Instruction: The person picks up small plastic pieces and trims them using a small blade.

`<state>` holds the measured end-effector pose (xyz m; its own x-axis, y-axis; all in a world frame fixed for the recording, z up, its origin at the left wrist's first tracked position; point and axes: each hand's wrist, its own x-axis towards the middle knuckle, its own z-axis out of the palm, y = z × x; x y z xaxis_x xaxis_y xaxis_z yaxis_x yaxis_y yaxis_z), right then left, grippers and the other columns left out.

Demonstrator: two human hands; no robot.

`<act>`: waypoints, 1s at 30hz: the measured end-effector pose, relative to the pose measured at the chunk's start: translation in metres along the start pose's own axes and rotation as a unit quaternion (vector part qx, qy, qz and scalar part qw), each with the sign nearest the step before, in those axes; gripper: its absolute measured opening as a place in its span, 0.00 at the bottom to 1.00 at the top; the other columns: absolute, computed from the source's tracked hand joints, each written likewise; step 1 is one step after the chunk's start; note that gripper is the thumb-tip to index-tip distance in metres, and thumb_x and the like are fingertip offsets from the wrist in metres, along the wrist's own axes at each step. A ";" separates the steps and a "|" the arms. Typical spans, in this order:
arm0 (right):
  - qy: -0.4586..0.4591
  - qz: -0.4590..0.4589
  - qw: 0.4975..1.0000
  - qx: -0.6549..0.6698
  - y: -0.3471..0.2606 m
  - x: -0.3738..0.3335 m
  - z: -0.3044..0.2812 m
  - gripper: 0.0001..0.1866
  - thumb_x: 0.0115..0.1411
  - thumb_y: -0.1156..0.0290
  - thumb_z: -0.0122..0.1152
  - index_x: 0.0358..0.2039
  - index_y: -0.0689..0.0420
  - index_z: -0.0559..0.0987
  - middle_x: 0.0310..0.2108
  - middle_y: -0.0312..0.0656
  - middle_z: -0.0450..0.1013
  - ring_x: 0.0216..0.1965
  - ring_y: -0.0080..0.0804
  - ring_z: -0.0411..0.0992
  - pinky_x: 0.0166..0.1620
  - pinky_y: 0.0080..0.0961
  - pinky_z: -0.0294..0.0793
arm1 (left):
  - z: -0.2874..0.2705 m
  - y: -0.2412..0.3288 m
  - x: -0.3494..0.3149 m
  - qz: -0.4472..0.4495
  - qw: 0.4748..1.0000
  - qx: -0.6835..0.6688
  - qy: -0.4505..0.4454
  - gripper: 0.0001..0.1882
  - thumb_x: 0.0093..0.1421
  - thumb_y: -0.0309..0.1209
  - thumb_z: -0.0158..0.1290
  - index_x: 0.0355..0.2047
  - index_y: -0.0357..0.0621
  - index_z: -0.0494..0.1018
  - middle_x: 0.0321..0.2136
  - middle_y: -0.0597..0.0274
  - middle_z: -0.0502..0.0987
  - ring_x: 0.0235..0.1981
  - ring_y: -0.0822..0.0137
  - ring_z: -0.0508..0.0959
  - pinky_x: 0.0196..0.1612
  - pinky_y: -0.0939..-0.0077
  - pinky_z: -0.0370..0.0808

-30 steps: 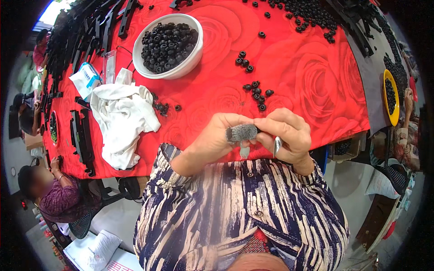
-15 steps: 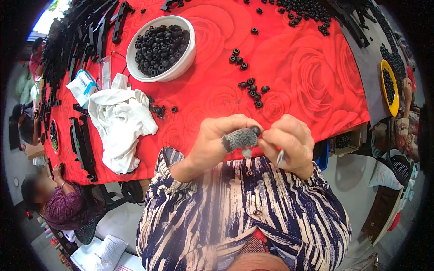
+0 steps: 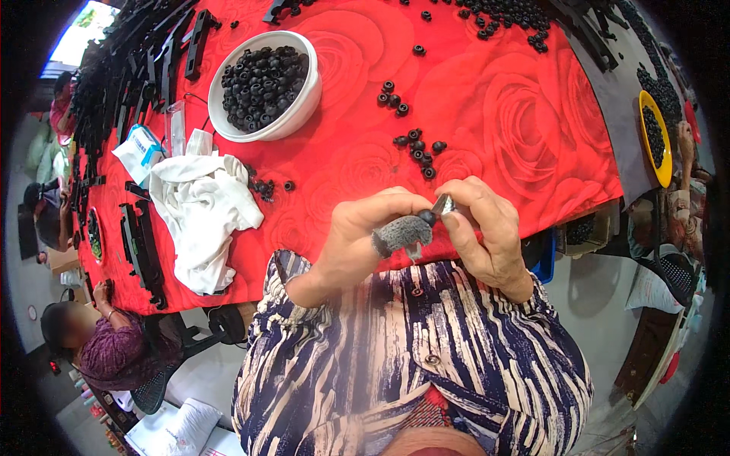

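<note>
From where I stand, I see both hands raised at the near edge of the counter [image 3: 517, 144], which is covered in red with a rose pattern. The left hand [image 3: 353, 235] has its grip closed on a small round black piece [image 3: 427, 218], pinched at the fingertips. A grey knitted cover [image 3: 403, 234] sleeves a finger of that hand; which finger, I can't tell. The right hand [image 3: 487, 235] has its grip closed around a shiny metal tool [image 3: 445, 204], whose tip points up just beside the black piece; whether the two touch, I can't make out.

Beyond the hands, a loose cluster of similar pieces [image 3: 417, 154] lies on the red surface, and a smaller group [image 3: 393, 99] sits farther off. To the left of these stands a white bowl [image 3: 310, 99], heaped with more of the same. Nearer on the left, a crumpled white cloth [image 3: 201, 220] lies beside some long black strips [image 3: 144, 254], with a blue-and-white packet [image 3: 139, 154] at its far corner. Over on the right, a yellow dish [image 3: 667, 156] carries dark pieces too. At the left end sits a co-worker in a purple top [image 3: 118, 349], one arm reaching to the edge.
</note>
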<state>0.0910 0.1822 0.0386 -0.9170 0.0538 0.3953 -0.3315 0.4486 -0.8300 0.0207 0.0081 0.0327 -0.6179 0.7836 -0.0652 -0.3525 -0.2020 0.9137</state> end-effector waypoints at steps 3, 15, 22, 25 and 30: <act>-0.002 -0.004 1.000 0.004 0.002 0.000 0.000 0.09 0.52 0.80 0.55 0.35 0.65 0.71 0.23 0.46 0.67 0.22 0.38 0.67 0.25 0.29 0.66 | -0.002 -0.003 0.000 -0.005 1.000 0.007 0.002 0.11 0.57 0.21 0.49 0.42 0.33 0.72 0.31 0.62 0.72 0.28 0.76 0.74 0.31 0.83 0.71; -0.021 0.004 0.999 0.044 0.014 0.000 0.000 0.10 0.50 0.82 0.55 0.35 0.65 0.72 0.22 0.46 0.67 0.21 0.39 0.67 0.24 0.30 0.65 | -0.007 -0.005 0.005 -0.018 1.000 0.006 -0.017 0.12 0.57 0.20 0.48 0.43 0.33 0.71 0.31 0.61 0.73 0.29 0.74 0.74 0.31 0.82 0.72; -0.045 -0.012 0.998 0.041 0.023 0.003 -0.002 0.10 0.48 0.82 0.56 0.34 0.65 0.72 0.21 0.46 0.66 0.21 0.39 0.67 0.24 0.30 0.65 | -0.010 -0.010 0.004 -0.034 0.999 -0.021 -0.013 0.12 0.58 0.21 0.47 0.42 0.32 0.71 0.31 0.61 0.73 0.29 0.74 0.74 0.31 0.81 0.72; -0.050 -0.036 0.997 0.037 0.028 0.004 -0.003 0.10 0.47 0.82 0.57 0.34 0.64 0.72 0.21 0.45 0.66 0.20 0.40 0.67 0.23 0.30 0.64 | -0.011 -0.014 0.005 -0.034 0.999 -0.026 -0.007 0.11 0.58 0.21 0.47 0.42 0.32 0.71 0.32 0.62 0.73 0.28 0.74 0.74 0.31 0.81 0.71; -0.079 -0.044 0.995 0.051 0.037 0.007 -0.004 0.10 0.46 0.81 0.59 0.31 0.64 0.73 0.20 0.45 0.66 0.20 0.41 0.66 0.23 0.31 0.65 | -0.012 -0.020 0.006 -0.043 0.998 -0.037 0.004 0.11 0.59 0.22 0.47 0.41 0.33 0.72 0.31 0.62 0.74 0.27 0.74 0.74 0.30 0.82 0.71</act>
<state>0.0737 0.2027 0.0121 -0.9045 -0.1264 0.4072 -0.4247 0.3530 -0.8337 0.0156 0.0096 0.0090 -0.5891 0.7949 -0.1453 -0.4551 -0.1778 0.8725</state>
